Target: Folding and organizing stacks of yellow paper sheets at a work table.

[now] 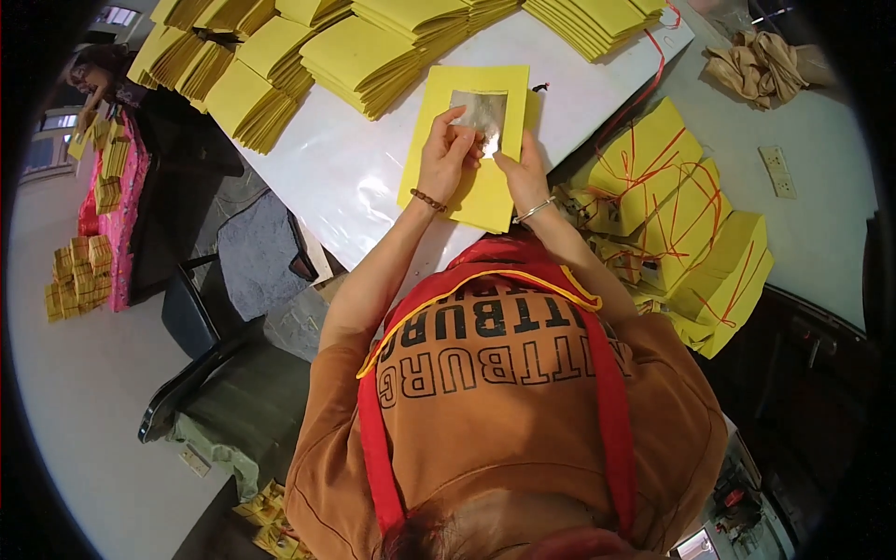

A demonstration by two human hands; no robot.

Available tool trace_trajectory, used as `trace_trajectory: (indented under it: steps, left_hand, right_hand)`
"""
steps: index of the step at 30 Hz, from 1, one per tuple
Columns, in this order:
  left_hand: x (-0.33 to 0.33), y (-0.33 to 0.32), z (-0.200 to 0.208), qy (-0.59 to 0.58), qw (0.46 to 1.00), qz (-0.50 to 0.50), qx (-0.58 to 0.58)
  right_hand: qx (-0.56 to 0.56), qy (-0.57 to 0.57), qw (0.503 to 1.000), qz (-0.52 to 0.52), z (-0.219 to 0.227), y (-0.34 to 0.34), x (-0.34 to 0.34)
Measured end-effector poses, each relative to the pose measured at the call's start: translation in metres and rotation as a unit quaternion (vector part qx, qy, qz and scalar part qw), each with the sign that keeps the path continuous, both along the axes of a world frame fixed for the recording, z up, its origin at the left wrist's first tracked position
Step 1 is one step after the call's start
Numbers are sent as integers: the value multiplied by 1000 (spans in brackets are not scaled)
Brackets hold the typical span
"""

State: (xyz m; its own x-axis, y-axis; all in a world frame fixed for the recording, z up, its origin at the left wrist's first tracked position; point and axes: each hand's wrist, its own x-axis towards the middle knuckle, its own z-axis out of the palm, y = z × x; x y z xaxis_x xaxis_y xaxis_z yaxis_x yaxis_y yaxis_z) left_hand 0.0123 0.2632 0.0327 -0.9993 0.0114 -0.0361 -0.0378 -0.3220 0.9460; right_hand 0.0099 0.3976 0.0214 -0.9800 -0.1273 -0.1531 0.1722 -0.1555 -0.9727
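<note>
A flat yellow paper bag with a clear, shiny window lies at the near edge of the white table. Another yellow piece shows beneath its right side. My left hand, with a beaded bracelet at the wrist, is closed over the left part of the bag, its fingers curled at the window. My right hand, wearing a light bangle, grips the right side, thumb on top near the window's lower corner. Fingertips of both hands nearly meet there. Whatever lies under the fingers is hidden.
Stacks of folded yellow bags fill the table's far side. To the right are yellow bags with red cords and crumpled brown paper. A chair and a grey cloth stand left. Another person is at the far left.
</note>
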Motion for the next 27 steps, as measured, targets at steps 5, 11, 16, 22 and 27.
trace_trajectory:
  steps: [5,11,16,22,27]
  left_hand:
    - [-22,-42,72,294,823,140,-465]
    - [-27,-73,106,163,943,-65,-282]
    - [-5,-96,50,46,994,-14,-98]
    - [7,-98,26,44,998,35,-42]
    - [21,-97,30,57,994,-1,-96]
  right_hand:
    - [-30,17,994,108,51,24,-5]
    - [287,335,854,278,127,39,-15]
    - [383,216,846,302,141,67,-19]
    - [63,75,978,184,85,74,-16]
    - [115,132,965,193,61,81,-18]
